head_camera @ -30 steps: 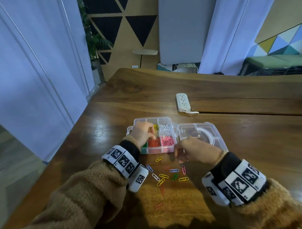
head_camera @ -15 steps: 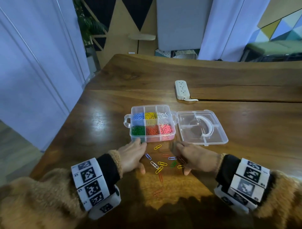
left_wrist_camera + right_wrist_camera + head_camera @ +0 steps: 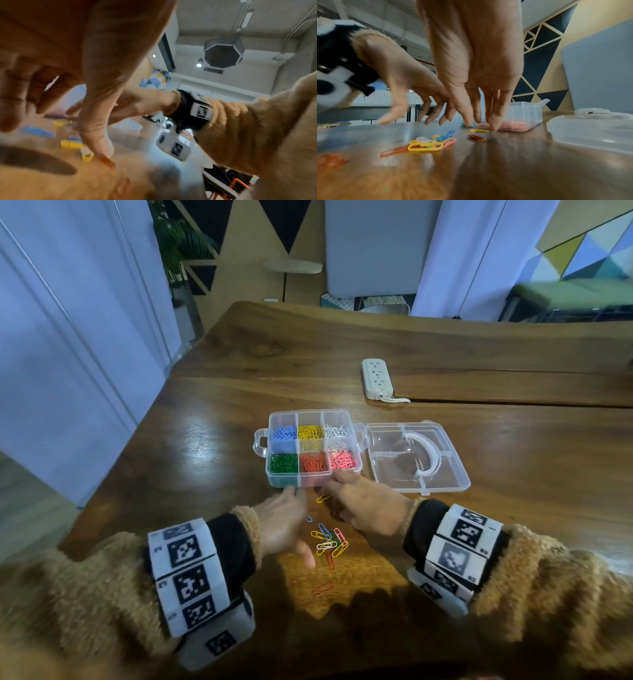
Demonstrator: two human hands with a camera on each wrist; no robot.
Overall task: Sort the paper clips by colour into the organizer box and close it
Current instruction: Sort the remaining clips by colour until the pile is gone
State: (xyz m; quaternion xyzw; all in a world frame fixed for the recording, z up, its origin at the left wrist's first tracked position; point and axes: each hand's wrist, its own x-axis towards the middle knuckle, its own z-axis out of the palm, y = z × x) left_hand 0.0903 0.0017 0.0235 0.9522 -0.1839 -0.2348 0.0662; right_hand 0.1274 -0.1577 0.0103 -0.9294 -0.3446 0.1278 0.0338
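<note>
On the wooden table (image 3: 212, 446) the open organizer box (image 3: 313, 481) sits just beyond both hands, and the loose paper clips (image 3: 328, 542) lie between them, nearer the empty, loose-fingered left hand (image 3: 286, 522) than the right hand (image 3: 368, 510), whose straight fingers reach down beside a yellow clip (image 3: 323, 498).

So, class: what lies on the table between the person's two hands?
In the head view, a loose cluster of coloured paper clips lies on the wooden table between the left hand and the right hand.
</note>
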